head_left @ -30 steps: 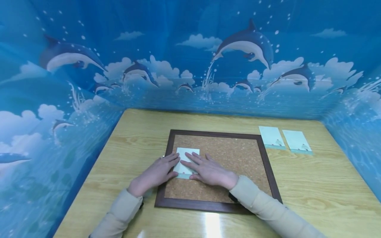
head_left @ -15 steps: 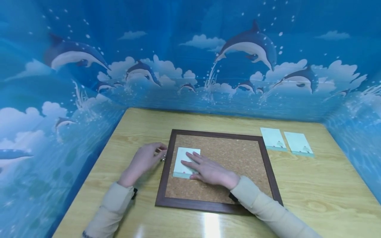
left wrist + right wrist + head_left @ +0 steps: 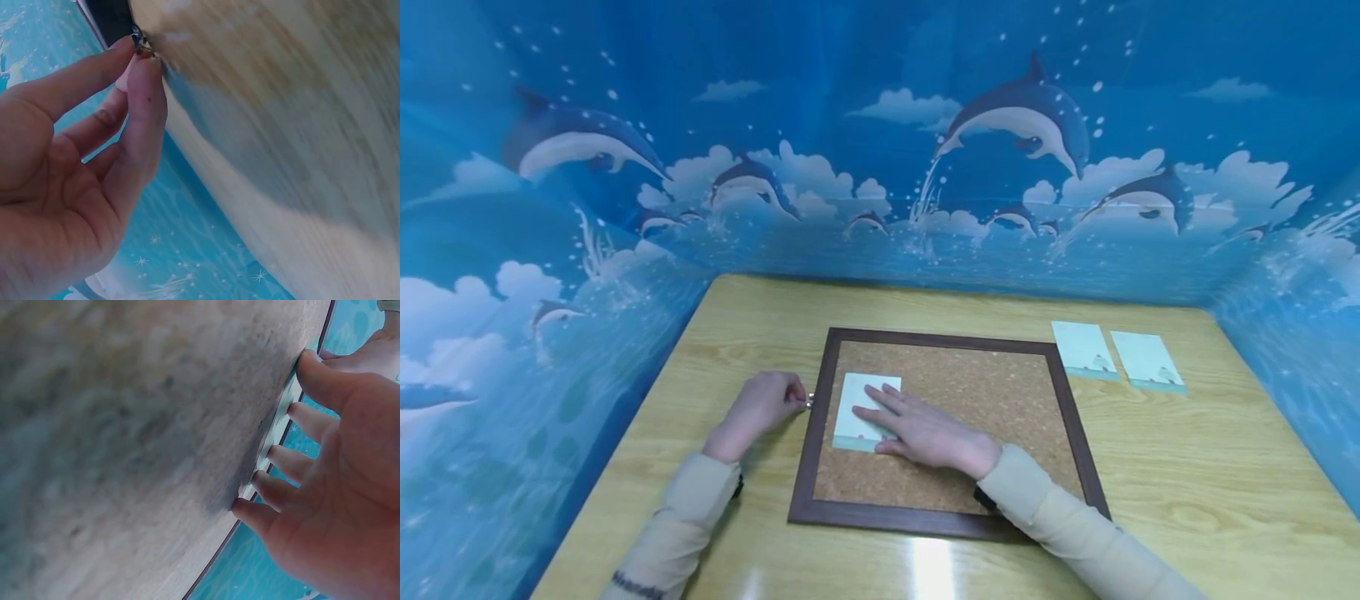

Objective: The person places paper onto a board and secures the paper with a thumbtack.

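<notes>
My left hand (image 3: 762, 408) is at the left side of the cork board (image 3: 992, 400), thumb and forefinger pinching a small shiny metal piece (image 3: 142, 47). More small shiny metal bits (image 3: 809, 400) lie right by the board's dark frame. With fingers spread, my right hand (image 3: 928, 427) presses a pale green note sheet (image 3: 856, 408) onto the left part of the cork. In the right wrist view, the fingertips (image 3: 244, 503) rest along the sheet, which shows edge-on.
Two more pale note sheets, one (image 3: 1084, 348) beside the other (image 3: 1148, 360), lie on the wooden table (image 3: 1210, 467) past the board's upper right corner. A blue dolphin-print curtain (image 3: 880, 150) stands around the table's back and sides.
My left hand has left the note sheet and moved left, off the board, to the shiny bits, where its fingertips have come together. My right hand stays on the sheet.
</notes>
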`<state>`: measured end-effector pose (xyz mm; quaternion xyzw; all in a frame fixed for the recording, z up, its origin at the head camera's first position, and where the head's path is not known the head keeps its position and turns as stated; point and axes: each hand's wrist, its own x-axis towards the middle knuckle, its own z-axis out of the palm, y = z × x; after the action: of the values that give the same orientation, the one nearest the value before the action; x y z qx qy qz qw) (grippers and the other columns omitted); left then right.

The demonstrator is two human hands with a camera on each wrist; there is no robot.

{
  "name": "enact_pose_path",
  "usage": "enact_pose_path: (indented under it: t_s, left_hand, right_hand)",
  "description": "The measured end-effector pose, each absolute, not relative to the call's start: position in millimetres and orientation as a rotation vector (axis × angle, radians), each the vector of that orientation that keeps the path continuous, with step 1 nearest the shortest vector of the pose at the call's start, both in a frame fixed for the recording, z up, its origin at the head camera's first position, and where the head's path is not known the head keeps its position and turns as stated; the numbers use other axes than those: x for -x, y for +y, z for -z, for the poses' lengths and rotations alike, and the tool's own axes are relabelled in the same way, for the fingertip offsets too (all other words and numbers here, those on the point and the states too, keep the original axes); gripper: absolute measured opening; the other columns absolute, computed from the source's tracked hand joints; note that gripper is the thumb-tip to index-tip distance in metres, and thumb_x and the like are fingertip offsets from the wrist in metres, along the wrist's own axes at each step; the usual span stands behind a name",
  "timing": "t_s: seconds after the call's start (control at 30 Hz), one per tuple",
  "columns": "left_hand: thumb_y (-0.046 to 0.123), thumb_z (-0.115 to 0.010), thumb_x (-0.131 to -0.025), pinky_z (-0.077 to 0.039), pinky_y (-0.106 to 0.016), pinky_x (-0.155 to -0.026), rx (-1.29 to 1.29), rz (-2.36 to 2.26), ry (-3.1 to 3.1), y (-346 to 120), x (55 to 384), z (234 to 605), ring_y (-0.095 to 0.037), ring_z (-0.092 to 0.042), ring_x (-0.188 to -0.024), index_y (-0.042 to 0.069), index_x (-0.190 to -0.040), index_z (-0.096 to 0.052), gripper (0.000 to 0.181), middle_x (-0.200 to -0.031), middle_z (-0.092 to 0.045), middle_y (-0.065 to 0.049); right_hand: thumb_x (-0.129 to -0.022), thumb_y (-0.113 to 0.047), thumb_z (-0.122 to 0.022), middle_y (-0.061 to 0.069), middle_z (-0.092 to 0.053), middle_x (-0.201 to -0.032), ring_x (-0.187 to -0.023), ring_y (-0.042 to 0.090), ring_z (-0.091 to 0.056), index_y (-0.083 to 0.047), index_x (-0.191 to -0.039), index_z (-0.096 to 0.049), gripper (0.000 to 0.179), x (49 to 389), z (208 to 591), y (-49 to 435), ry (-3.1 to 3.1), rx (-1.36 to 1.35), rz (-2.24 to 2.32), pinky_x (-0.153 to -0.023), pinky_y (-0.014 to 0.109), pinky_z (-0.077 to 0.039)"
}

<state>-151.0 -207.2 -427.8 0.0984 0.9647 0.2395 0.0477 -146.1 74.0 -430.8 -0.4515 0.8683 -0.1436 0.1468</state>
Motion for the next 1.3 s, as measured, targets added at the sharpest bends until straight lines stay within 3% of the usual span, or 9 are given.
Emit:
enact_pose_path:
  t_s: [0.2, 0.47, 0.7, 0.87, 1.1, 1.3]
  left_hand:
    - [0.005, -0.072, -0.089, -0.051, -0.03, -0.063, -0.291, -0.712, 2.951, -209, 151, 430, -0.013, -0.057, -0.066, 0.009, -0.08, -0.072, 0.009, -0.073, -0.065, 0.0]
    - [0.012, -0.069, -0.094, -0.049, -0.03, -0.058, -0.198, -0.801, 3.003, -212, 159, 417, -0.014, -0.059, -0.065, 0.009, -0.089, -0.072, 0.006, -0.079, -0.069, -0.001]
    - [0.019, -0.071, -0.096, -0.057, -0.039, -0.071, -0.249, -1.005, 2.977, -199, 173, 399, -0.017, -0.069, -0.072, 0.007, -0.098, -0.073, 0.012, -0.088, -0.075, -0.005]
    - [0.018, -0.071, -0.096, -0.056, -0.032, -0.065, -0.287, -1.128, 2.864, -181, 183, 391, -0.024, -0.071, -0.075, 0.008, -0.1, -0.073, 0.011, -0.087, -0.075, -0.006]
    - [0.013, -0.067, -0.099, -0.059, -0.033, -0.064, -0.286, -1.194, 2.675, -162, 190, 392, -0.027, -0.071, -0.076, 0.005, -0.1, -0.071, 0.01, -0.089, -0.075, -0.014]
    - [0.015, -0.067, -0.099, -0.059, -0.034, -0.062, -0.284, -1.226, 2.603, -147, 198, 406, -0.025, -0.07, -0.073, 0.005, -0.1, -0.071, 0.011, -0.09, -0.075, -0.012]
  right_hand:
    - [-0.105, -0.032, -0.054, 0.017, -0.017, -0.167, -0.152, 0.041, -0.02, -0.015, -0.159, -0.034, 0.061, 146, 432, 74, 2.496, 1.293, 0.415, -0.124, 0.054, -0.018]
    - [-0.104, -0.033, -0.055, 0.017, -0.017, -0.167, -0.152, 0.041, -0.02, -0.015, -0.159, -0.034, 0.062, 148, 431, 73, 2.495, 1.303, 0.42, -0.124, 0.054, -0.019]
    - [-0.104, -0.033, -0.054, 0.017, -0.017, -0.167, -0.152, 0.041, -0.021, -0.015, -0.159, -0.034, 0.061, 148, 430, 74, 2.492, 1.32, 0.406, -0.124, 0.054, -0.02]
    - [-0.104, -0.033, -0.055, 0.016, -0.017, -0.168, -0.152, 0.04, -0.021, -0.016, -0.159, -0.034, 0.061, 147, 431, 74, 2.495, 1.314, 0.395, -0.123, 0.054, -0.021]
    - [-0.105, -0.033, -0.054, 0.016, -0.017, -0.168, -0.152, 0.041, -0.021, -0.017, -0.16, -0.033, 0.061, 146, 433, 73, 2.498, 1.3, 0.377, -0.123, 0.055, -0.023]
    - [-0.104, -0.034, -0.054, 0.016, -0.016, -0.168, -0.152, 0.04, -0.019, -0.017, -0.16, -0.032, 0.062, 147, 432, 73, 2.507, 1.304, 0.363, -0.123, 0.055, -0.023]
